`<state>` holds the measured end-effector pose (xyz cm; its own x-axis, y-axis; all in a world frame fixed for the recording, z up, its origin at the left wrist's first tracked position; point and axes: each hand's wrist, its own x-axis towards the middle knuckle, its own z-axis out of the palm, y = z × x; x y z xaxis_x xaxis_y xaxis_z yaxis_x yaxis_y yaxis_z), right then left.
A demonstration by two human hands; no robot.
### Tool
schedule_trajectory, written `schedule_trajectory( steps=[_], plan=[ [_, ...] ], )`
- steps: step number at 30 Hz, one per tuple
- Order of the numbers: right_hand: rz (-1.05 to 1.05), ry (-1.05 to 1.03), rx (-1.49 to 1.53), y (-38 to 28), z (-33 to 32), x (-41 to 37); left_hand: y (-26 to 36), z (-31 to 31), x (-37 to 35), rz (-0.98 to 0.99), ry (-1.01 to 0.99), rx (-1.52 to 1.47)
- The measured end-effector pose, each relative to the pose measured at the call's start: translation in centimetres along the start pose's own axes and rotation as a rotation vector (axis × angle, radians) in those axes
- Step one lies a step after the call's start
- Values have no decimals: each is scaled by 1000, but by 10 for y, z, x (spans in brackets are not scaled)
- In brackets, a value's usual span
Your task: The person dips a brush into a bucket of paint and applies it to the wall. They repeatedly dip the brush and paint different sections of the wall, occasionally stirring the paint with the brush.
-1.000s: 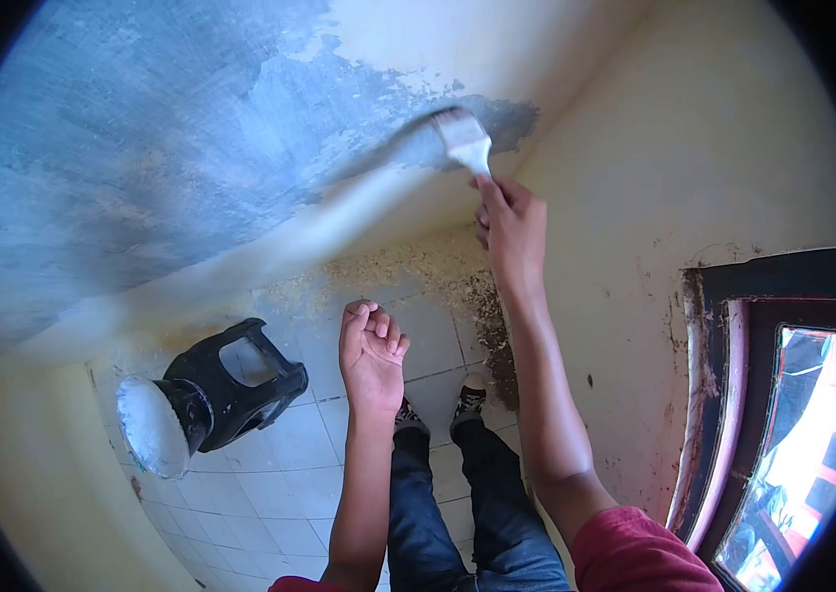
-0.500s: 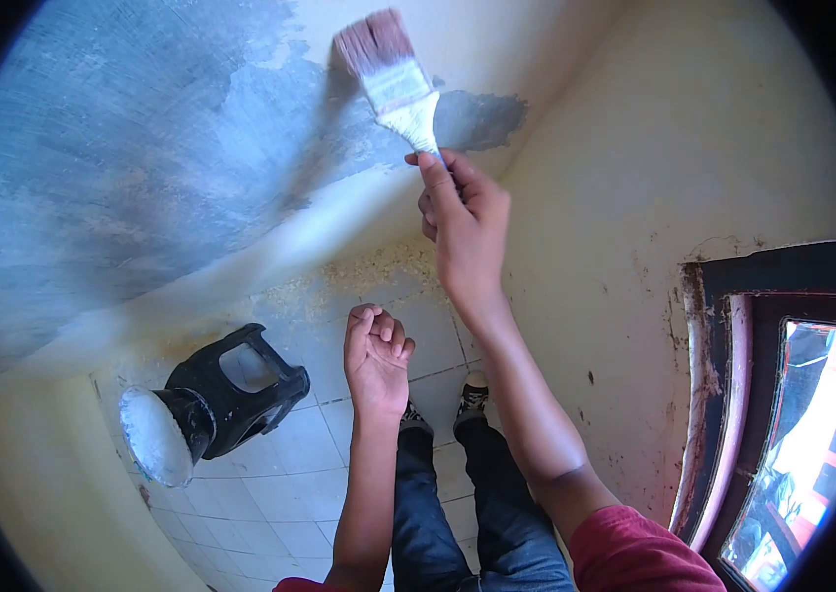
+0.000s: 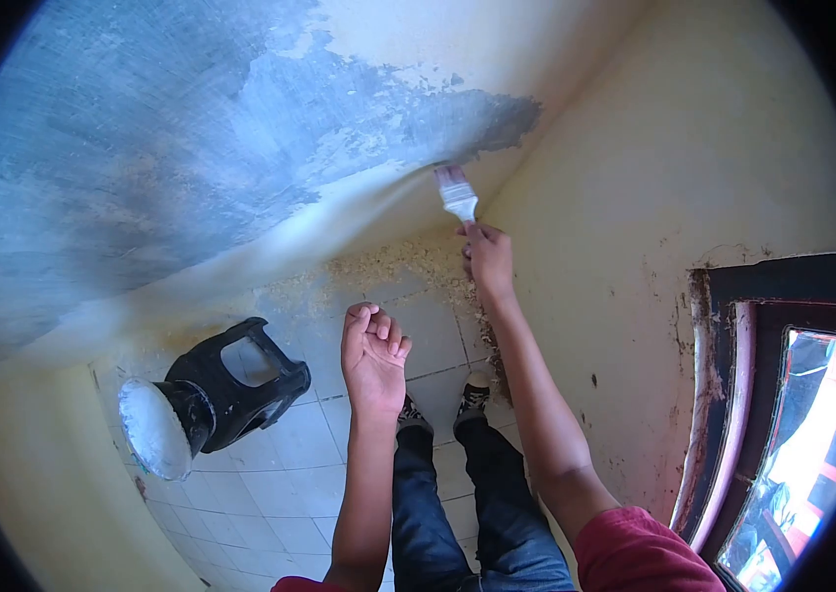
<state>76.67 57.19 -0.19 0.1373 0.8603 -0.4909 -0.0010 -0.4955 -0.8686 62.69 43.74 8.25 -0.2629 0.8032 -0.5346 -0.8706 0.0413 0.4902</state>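
In the head view my right hand [image 3: 489, 264] is closed around the handle of a paintbrush [image 3: 459, 193] with a pale handle. Its reddish bristles point up at the lower part of the wall [image 3: 191, 148], just under the edge of a grey patch where the cream paint is gone. The bristle tips look to be at the wall surface. My left hand [image 3: 374, 360] hangs in the air above the floor, palm up, fingers loosely bent and nothing in them.
A black plastic stool [image 3: 240, 380] stands at the left, beside a white-topped round container [image 3: 156, 429]. Paint flakes [image 3: 388, 266] lie along the wall's foot on the tiled floor [image 3: 290, 493]. At right is a dark-framed window [image 3: 783, 444] in the side wall.
My right hand has brought the paintbrush down and away from me, from in front of the grey patch to below its edge. My left hand has hardly moved.
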Motion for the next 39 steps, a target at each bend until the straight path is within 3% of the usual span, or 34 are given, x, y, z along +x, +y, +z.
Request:
schedule_trajectory(
  steps=[9, 18, 25, 28, 30, 37, 39],
  plan=[
    [-343, -20, 86, -142, 1, -53, -5, -5, 2, -4, -11, 1],
    [-406, -124, 265, -180, 0, -98, -10, -1, 6, -13, -12, 23],
    [-428, -237, 377, -128, 9, -85, -12, 4, 11, -12, -26, 15],
    [-408, -216, 264, -78, 29, -50, -12, -3, 19, -1, -60, 8],
    [-345, -123, 134, -39, 36, -30, -16, -15, 31, 24, -85, 11],
    [-494, 123, -103, 59, 12, 3, -57, -94, 110, 34, -82, 9],
    [-664, 222, -23, 69, -6, 15, -70, -111, 133, 39, -63, 19]
  ],
)
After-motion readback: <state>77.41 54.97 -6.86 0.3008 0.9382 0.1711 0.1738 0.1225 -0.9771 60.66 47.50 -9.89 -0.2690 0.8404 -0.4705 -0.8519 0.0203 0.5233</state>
